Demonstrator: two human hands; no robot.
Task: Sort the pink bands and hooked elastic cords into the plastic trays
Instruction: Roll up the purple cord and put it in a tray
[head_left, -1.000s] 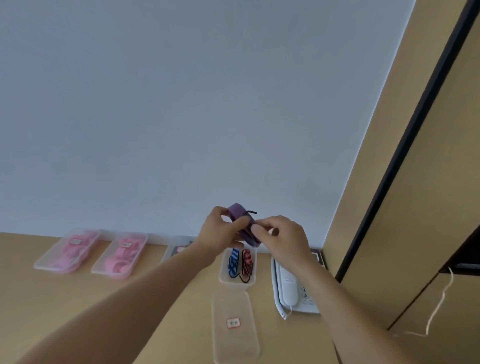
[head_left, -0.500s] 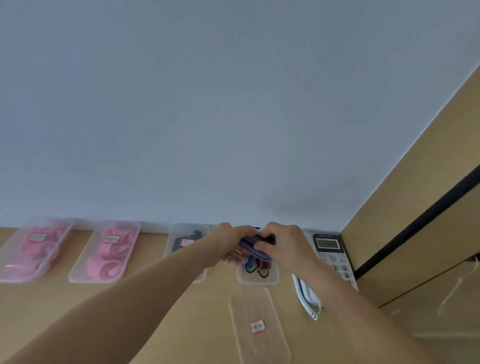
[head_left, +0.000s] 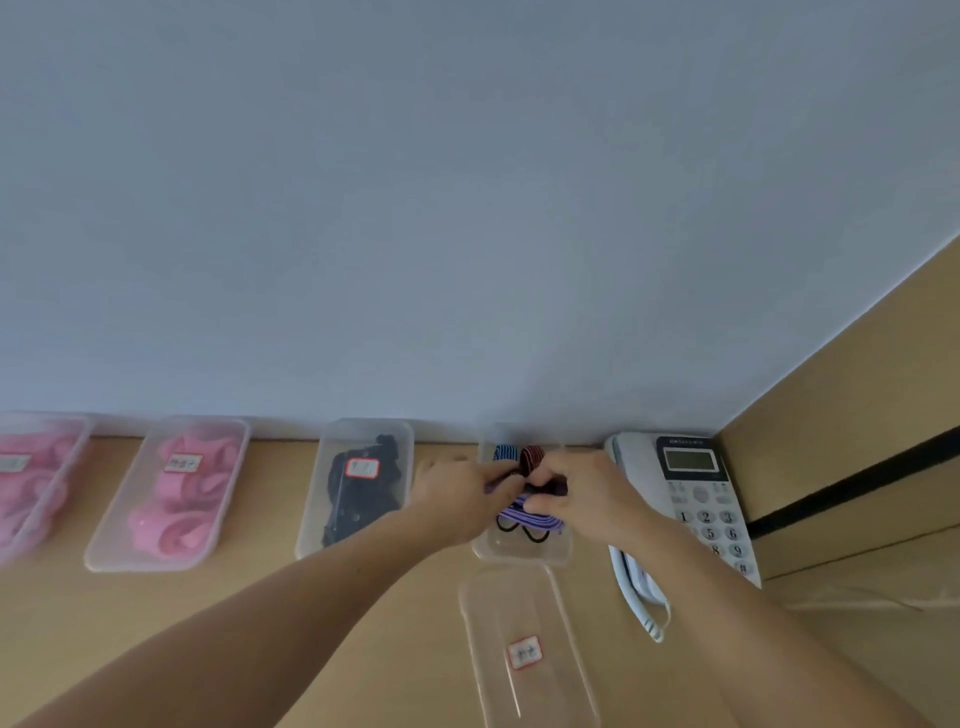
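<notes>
Both my hands meet over a clear plastic tray (head_left: 524, 555) by the wall. My left hand (head_left: 457, 499) and my right hand (head_left: 576, 493) grip a purple striped hooked elastic cord (head_left: 527, 514) and hold it down inside that tray. A blue cord (head_left: 505, 453) and a red cord (head_left: 532, 457) lie at the tray's far end, and black hooks (head_left: 522, 532) show below my fingers. Two trays at the left, tray one (head_left: 31, 488) and tray two (head_left: 171, 556), hold pink bands (head_left: 179, 499).
A tray with black items (head_left: 358, 493) and a red-edged label stands left of my hands. A clear lid (head_left: 524, 649) with a label lies nearer me on the wooden desk. A corded phone (head_left: 691, 499) sits at the right beside a wooden panel. The wall runs behind the trays.
My hands have come down from in front of the wall to the tray, carrying the purple cord into it. The view has tilted down and shifted, bringing the trays closer.
</notes>
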